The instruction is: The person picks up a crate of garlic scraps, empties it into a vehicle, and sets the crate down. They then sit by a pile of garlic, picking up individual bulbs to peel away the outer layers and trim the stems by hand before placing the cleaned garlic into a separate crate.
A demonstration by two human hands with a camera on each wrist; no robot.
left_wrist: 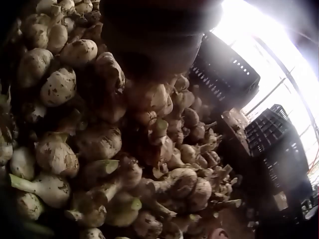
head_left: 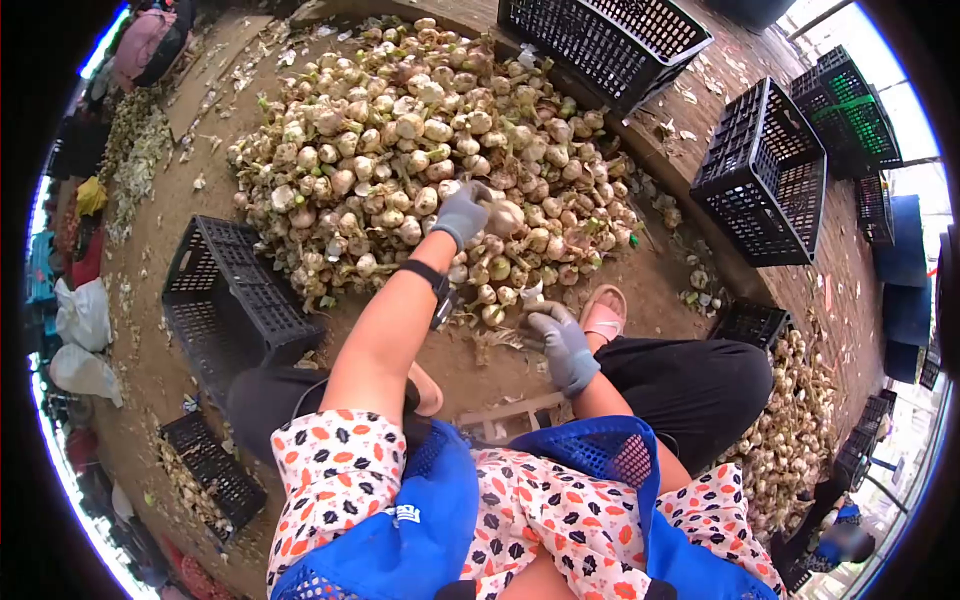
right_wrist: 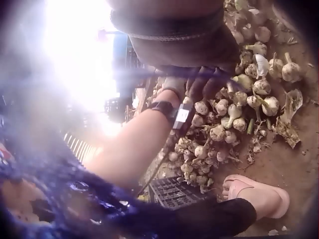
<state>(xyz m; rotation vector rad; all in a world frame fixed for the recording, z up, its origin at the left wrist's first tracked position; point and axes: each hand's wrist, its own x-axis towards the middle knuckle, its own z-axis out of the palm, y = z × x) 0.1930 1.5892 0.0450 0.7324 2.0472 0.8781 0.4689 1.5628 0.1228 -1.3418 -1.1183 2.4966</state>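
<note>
In the head view, a large heap of garlic bulbs (head_left: 350, 150) with cut stems lies on the ground in front of me. My left hand (head_left: 463, 214), in a grey glove, reaches over the heap and grips a blurred garlic bulb (head_left: 504, 218) at its fingertips. The glove covers part of that bulb in the left wrist view. Lower down, at the near edge of the heap, my gloved right hand (head_left: 562, 345) hangs beside a sandalled foot (head_left: 604, 312) with its fingers loosely bent. No bulb shows in its grasp.
Black plastic crates stand around the heap: one at left (head_left: 235, 300), one at the back (head_left: 610, 45), one at right (head_left: 762, 170). A second garlic pile (head_left: 790, 430) lies beyond my knee. A pale slatted piece (head_left: 515, 415) sits between my legs. Another person (head_left: 150, 45) crouches far left.
</note>
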